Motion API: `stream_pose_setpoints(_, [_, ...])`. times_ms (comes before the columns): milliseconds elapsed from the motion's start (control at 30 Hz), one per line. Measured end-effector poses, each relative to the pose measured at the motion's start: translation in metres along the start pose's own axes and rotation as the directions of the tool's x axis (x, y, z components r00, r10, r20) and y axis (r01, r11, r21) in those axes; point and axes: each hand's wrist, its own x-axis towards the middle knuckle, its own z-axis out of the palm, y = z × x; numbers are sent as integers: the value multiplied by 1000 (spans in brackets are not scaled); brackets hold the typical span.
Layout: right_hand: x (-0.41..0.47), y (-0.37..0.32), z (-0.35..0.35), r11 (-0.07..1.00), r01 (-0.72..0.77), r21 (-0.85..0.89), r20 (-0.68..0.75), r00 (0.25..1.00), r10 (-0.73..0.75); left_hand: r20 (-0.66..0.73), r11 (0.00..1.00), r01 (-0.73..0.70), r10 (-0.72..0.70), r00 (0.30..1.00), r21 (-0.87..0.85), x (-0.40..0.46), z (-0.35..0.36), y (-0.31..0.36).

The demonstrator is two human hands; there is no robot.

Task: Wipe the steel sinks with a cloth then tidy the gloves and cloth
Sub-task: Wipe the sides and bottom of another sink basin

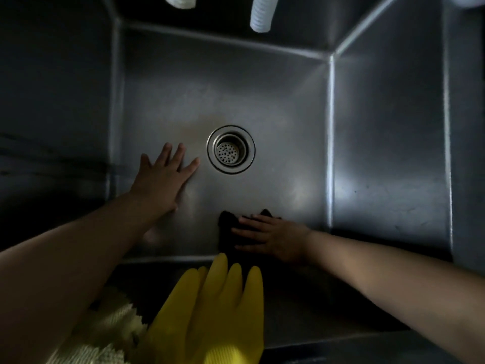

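I look straight down into a deep steel sink (288,122) with a round drain strainer (230,149) in the middle of its floor. My left hand (164,177) lies flat on the sink floor just left of the drain, fingers spread, holding nothing. My right hand (270,236) presses flat on a dark cloth (226,232) against the sink floor near the front wall, right of centre. A yellow rubber glove (210,316) hangs over the near rim, fingers pointing into the sink.
A pale fuzzy cloth or mat (105,334) lies on the near rim left of the glove. Two white corrugated hoses (261,14) hang over the far wall. Steel walls close in on the left and right.
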Motion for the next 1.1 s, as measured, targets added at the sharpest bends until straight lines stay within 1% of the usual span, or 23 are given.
stream_pose_setpoints(133, [-12, 19, -1, 986, -145, -84, -171, 977, 129, -5, 1000, 2, -2, 1000, 8, 2, 1, 0])
stream_pose_setpoints(233, [-10, 44, 1, 981, -174, -86, -253, 956, 147, -21, 1000, -11, 11, 1000, 8, 2, 3, -1])
stream_pose_setpoints(300, [-8, 69, -2, 970, -243, -11, -289, 929, 230, -23, 1000, -16, 16, 1000, 0, 3, 4, -1])
stream_pose_setpoints(367, [-8, 100, -8, 926, -359, 113, -277, 884, 377, -19, 1000, -22, 22, 1000, -4, 3, 4, -2])
stream_pose_setpoints(433, [-10, 133, -19, 850, -479, 221, -280, 803, 525, -8, 1000, -26, 26, 1000, 0, 3, 3, -2])
stream_pose_setpoints(500, [-9, 160, -34, 746, -585, 319, -280, 694, 663, 6, 1000, -21, 21, 1000, 6, 2, 2, -2])
stream_pose_setpoints(533, [-6, 169, -40, 678, -635, 370, -256, 632, 731, 11, 1000, -18, 18, 1000, 3, 2, 2, -1])
stream_pose_setpoints(600, [2, 172, -46, 558, -701, 445, -202, 528, 825, 6, 1000, -15, 15, 1000, 4, 2, 2, 0])
stream_pose_setpoints(633, [4, 166, -47, 528, -711, 465, -191, 502, 844, 3, 1000, -18, 18, 1000, 9, 1, 1, 0])
stream_pose_setpoints(667, [2, 153, -44, 525, -707, 474, -189, 500, 845, 0, 1000, -21, 21, 1000, 12, 1, 0, 0])
stream_pose_setpoints(700, [-1, 137, -39, 542, -693, 476, -189, 521, 832, -3, 1000, -23, 23, 1000, 11, 0, 0, 0])
stream_pose_setpoints(767, [-11, 94, -21, 585, -665, 464, -159, 587, 794, -9, 1000, -19, 19, 1000, -1, -1, -2, 0])
stream_pose_setpoints(833, [-20, 48, -1, 608, -671, 424, -71, 644, 761, 5, 1000, -11, 11, 1000, 1, -3, -5, 2])
stream_pose_setpoints(900, [-24, 18, 16, 604, -689, 400, 32, 669, 743, 11, 1000, -2, 2, 1000, 26, -5, -10, 7])
stream_pose_setpoints(967, [-24, 14, 23, 599, -692, 402, 86, 680, 728, -17, 999, -6, 6, 1000, 50, -6, -13, 14])
stream_pose_setpoints(1000, [-24, 20, 23, 601, -689, 405, 89, 684, 724, -44, 999, -11, 13, 999, 43, -4, -13, 18])
stream_pose_setpoints(1067, [-23, 38, 19, 592, -685, 425, 45, 669, 742, -98, 999, -33, 36, 995, 32, 2, -15, 23])
stream_pose_setpoints(1100, [-21, 48, 15, 579, -688, 437, 12, 648, 761, -116, 998, -46, 50, 992, 36, 6, -17, 25])
